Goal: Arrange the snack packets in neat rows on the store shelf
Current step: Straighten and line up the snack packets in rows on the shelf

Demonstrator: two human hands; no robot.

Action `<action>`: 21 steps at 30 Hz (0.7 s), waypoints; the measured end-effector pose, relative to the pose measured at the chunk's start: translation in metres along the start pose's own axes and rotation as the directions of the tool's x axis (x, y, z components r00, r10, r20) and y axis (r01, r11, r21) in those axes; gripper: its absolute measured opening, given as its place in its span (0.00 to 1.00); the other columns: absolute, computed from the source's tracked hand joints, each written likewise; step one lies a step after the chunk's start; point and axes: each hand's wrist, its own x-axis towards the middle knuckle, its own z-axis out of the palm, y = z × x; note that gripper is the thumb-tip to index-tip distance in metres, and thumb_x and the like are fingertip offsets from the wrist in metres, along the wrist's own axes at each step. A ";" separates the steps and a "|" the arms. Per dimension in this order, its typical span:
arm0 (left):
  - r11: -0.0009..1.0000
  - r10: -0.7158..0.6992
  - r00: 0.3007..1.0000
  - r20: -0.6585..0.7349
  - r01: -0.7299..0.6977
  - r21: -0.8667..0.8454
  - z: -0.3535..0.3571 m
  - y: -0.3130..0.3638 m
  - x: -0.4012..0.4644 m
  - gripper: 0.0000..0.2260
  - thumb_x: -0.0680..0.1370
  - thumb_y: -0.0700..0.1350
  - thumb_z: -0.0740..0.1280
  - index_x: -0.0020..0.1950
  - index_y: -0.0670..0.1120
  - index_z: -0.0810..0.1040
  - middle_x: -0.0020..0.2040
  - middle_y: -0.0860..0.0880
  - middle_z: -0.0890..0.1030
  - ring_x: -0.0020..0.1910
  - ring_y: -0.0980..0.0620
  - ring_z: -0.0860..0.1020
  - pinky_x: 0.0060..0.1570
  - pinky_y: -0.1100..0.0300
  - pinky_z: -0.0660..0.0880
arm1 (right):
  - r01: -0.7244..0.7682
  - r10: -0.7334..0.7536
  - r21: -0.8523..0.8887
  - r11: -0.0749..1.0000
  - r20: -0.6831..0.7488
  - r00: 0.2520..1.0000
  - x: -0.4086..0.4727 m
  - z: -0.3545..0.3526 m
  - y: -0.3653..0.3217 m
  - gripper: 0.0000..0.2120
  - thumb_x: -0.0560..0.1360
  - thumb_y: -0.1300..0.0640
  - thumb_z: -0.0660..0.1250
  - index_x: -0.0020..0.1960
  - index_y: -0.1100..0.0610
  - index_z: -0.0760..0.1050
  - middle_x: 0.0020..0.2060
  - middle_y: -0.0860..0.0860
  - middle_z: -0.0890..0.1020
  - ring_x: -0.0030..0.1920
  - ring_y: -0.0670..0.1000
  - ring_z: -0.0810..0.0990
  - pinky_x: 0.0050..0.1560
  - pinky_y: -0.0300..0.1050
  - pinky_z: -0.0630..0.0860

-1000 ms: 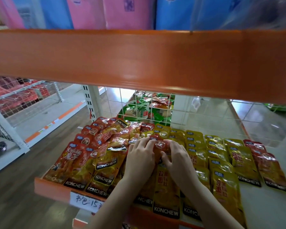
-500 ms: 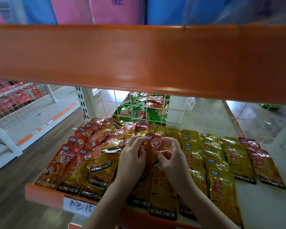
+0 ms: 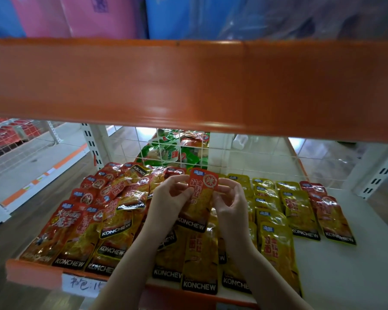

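We hold one red-topped snack packet (image 3: 201,198) up above the shelf (image 3: 345,276). Our left hand (image 3: 168,200) pinches its left edge and our right hand (image 3: 230,202) pinches its right edge. Under it, yellow packets (image 3: 276,238) lie in rows on the white shelf. On the left, red packets (image 3: 92,211) lie in a messy pile. A handwritten label (image 3: 85,286) sticks to the orange front edge.
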 end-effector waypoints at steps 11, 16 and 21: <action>0.923 -0.141 0.990 -0.005 0.129 -0.362 0.046 0.019 0.002 0.06 0.75 0.39 0.68 0.49 0.49 0.79 0.42 0.49 0.82 0.38 0.53 0.83 0.36 0.61 0.80 | 0.423 -0.168 -0.655 0.626 0.417 0.893 -0.008 -0.037 -0.013 0.28 0.75 0.38 0.60 0.68 0.53 0.67 0.64 0.47 0.68 0.65 0.46 0.67 0.66 0.46 0.69; 0.911 -0.168 0.983 0.080 0.186 -0.369 0.074 0.024 -0.002 0.10 0.75 0.38 0.68 0.56 0.42 0.78 0.45 0.45 0.82 0.41 0.54 0.83 0.37 0.64 0.79 | 0.530 -0.143 -0.730 0.431 0.525 0.839 -0.009 -0.078 -0.013 0.33 0.72 0.41 0.65 0.72 0.53 0.62 0.71 0.48 0.64 0.71 0.50 0.63 0.69 0.49 0.67; 0.890 -0.149 0.971 0.187 0.214 -0.402 0.107 0.037 -0.012 0.08 0.76 0.39 0.67 0.55 0.44 0.77 0.45 0.44 0.83 0.42 0.50 0.83 0.42 0.57 0.81 | 0.521 -0.348 -0.744 0.418 0.398 0.848 -0.007 -0.114 -0.010 0.22 0.69 0.54 0.69 0.62 0.53 0.71 0.60 0.48 0.76 0.59 0.52 0.77 0.49 0.45 0.80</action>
